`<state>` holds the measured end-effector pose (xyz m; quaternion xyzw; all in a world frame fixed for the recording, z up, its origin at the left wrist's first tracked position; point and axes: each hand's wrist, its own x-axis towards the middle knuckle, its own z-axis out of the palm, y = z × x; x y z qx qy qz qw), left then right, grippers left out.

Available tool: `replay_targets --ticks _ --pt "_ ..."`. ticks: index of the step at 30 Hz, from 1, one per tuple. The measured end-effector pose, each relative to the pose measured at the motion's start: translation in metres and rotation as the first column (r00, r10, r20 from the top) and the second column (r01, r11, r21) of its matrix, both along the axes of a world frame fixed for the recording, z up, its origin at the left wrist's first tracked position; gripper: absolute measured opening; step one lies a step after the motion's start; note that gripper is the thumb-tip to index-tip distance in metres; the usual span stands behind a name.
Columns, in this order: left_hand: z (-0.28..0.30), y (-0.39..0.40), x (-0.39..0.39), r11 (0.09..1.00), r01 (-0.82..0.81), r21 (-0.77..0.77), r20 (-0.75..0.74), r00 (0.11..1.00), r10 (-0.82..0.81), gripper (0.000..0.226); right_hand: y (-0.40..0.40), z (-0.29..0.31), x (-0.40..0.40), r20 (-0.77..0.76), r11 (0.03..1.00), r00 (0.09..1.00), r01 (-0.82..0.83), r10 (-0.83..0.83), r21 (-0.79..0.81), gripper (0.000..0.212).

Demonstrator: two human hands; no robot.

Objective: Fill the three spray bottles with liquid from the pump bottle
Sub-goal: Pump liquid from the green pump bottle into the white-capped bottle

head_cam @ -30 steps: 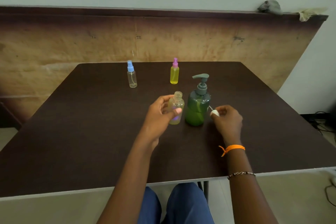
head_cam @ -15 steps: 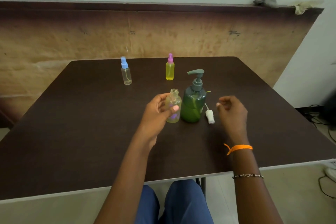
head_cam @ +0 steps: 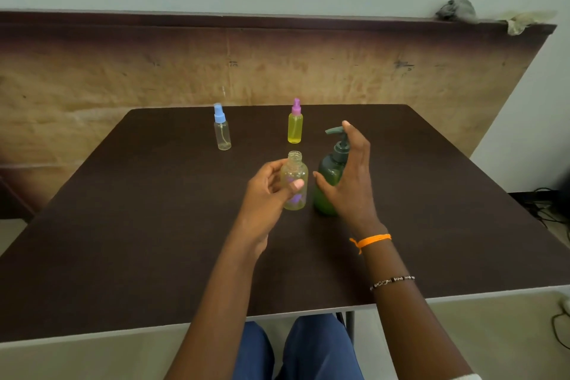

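An uncapped pale yellow spray bottle (head_cam: 295, 174) stands mid-table, and my left hand (head_cam: 269, 191) is shut on it from the left. Right beside it stands the green pump bottle (head_cam: 329, 176). My right hand (head_cam: 351, 176) is spread open around the pump bottle's right side, fingertips up by the pump head, not clearly touching. The white spray cap is hidden behind this hand. Farther back stand a clear spray bottle with a blue top (head_cam: 221, 128) and a yellow spray bottle with a pink top (head_cam: 295, 123).
The dark brown table (head_cam: 129, 225) ends at a near edge above my blue-trousered legs (head_cam: 296, 348). A wooden board (head_cam: 154, 65) leans against the wall behind it. Cables (head_cam: 546, 207) lie on the floor at the right.
My right hand let go of the white cap on the table, then rose and moved left, opening around the pump bottle. My left hand kept its hold on the uncapped bottle.
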<state>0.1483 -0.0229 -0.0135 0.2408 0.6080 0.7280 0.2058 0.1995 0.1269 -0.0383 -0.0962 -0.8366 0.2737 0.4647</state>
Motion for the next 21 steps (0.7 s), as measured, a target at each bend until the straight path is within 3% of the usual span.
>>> replay_targets --ticks 6,14,18,21 --pt "0.003 -0.004 -0.002 0.999 -0.031 0.020 0.004 1.000 0.031 0.031 -0.015 -0.002 -0.002 -0.076 0.999 0.997 -0.009 0.006 -0.034 0.097" --pt "0.011 -0.014 -0.005 0.994 -0.103 0.047 0.010 0.995 0.103 0.030 -0.047 -0.004 0.000 -0.039 0.998 0.997 -0.062 0.063 0.012 0.095" --pt "0.012 -0.019 -0.008 0.989 -0.138 0.057 0.011 0.990 0.137 0.032 -0.047 -0.002 0.005 0.000 0.989 1.000 0.028 -0.028 0.148 0.095" --pt "0.013 -0.021 -0.007 0.987 -0.152 0.057 0.003 0.988 0.152 0.033 -0.048 0.002 0.005 -0.041 0.967 0.999 0.039 -0.030 0.252 0.079"
